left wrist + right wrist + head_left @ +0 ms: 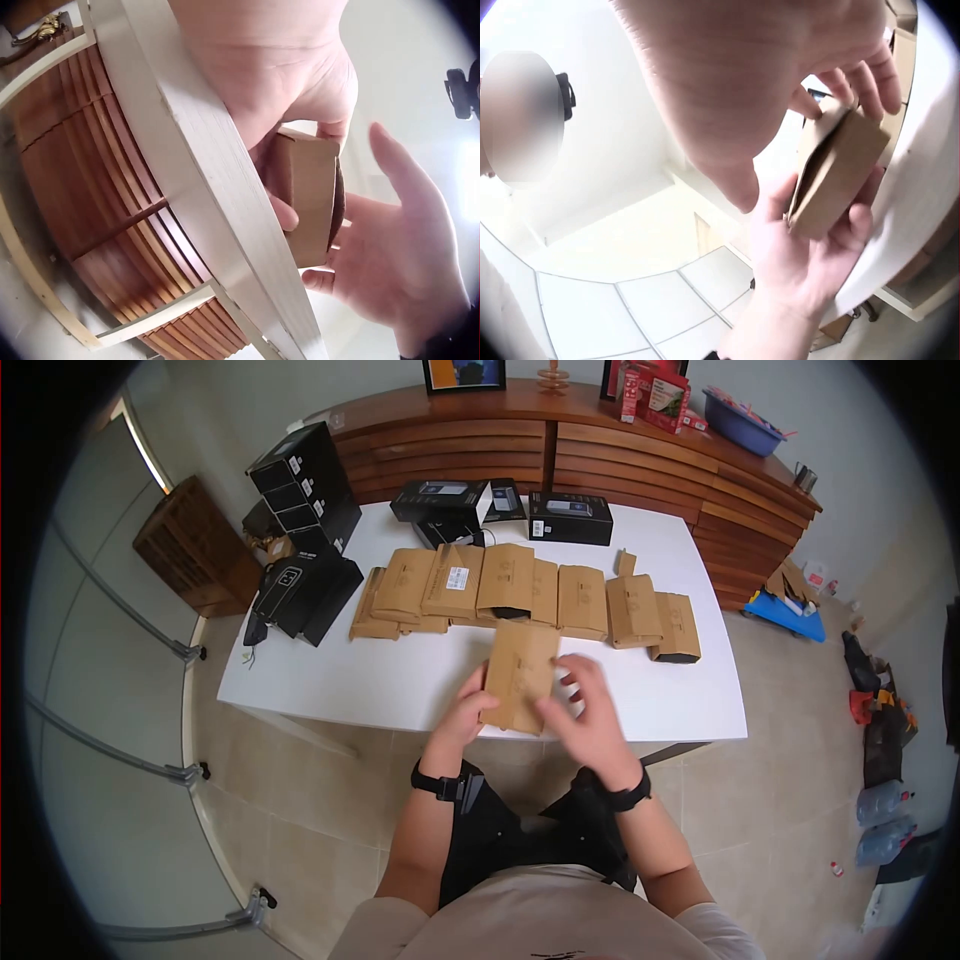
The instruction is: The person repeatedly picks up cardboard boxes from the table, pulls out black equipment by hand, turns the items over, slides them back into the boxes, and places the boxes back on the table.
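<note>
A flat brown cardboard box (522, 675) is held up over the table's front edge. My left hand (463, 710) grips it by its left side, thumb on the near face. In the left wrist view the left fingers curl round the box (313, 199). My right hand (590, 715) is at the box's right side, slightly blurred, with thumb and fingers spread. From the right wrist, its fingertips are right at the box's upper edge (847, 165) and its thumb stands apart. A narrow gap shows along one long edge of the box.
A row of similar brown boxes (583, 603) lies across the white table (400, 675). Black boxes stand stacked (305, 490) at the back left, with more black boxes (570, 518) along the back edge. A wooden cabinet (650, 470) stands behind the table.
</note>
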Available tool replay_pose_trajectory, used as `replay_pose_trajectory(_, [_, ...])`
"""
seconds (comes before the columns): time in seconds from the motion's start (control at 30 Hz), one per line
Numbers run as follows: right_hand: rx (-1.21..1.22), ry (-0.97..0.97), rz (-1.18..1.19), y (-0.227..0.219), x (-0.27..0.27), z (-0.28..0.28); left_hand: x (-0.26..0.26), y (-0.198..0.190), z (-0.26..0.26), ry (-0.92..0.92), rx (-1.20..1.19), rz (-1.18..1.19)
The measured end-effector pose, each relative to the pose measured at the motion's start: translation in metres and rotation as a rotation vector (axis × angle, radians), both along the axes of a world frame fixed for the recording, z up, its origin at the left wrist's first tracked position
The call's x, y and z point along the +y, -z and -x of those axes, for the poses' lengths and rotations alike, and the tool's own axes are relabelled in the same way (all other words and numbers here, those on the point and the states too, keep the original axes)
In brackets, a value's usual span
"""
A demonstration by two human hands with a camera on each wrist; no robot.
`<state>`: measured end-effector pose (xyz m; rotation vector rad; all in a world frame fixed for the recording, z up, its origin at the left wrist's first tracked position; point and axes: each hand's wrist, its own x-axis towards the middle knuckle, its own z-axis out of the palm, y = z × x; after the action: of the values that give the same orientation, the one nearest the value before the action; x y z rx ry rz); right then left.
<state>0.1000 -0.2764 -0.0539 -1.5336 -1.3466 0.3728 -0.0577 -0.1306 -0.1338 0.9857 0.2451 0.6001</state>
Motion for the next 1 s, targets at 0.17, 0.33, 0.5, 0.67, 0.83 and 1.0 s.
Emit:
replay_pose_trajectory(0.17, [0.421, 0.077, 0.105, 0.011, 0.012, -0.047, 0.002, -0.005, 0.002, 0.207, 0.102, -0.161])
replay_pose_trajectory(0.33, [0.638, -0.187, 0.249, 0.026, 0.015, -0.059, 0.01, -0.002, -0.003, 0.364, 0.153, -0.18])
replay_pose_trajectory(0.5, [0.798, -0.063, 0.07, 0.05, 0.028, -0.058, 0.021, 0.009, 0.0, 0.205, 0.052, 0.002])
replay_pose_trajectory(0.67, [0.779, 0.087, -0.012, 0.07, 0.018, -0.054, 0.0, 0.008, -0.006, -0.074, 0.081, -0.181])
replay_pose_trajectory(0.83, [0.875, 0.005, -0.046, 0.062, 0.012, -0.055, -0.024, -0.009, -0.018, -0.162, 0.16, -0.441])
replay_pose_trajectory(1.0, [1.007, -0.213, -0.02, 0.062, 0.007, -0.062, -0.018, -0.008, -0.013, -0.205, 0.295, -0.493])
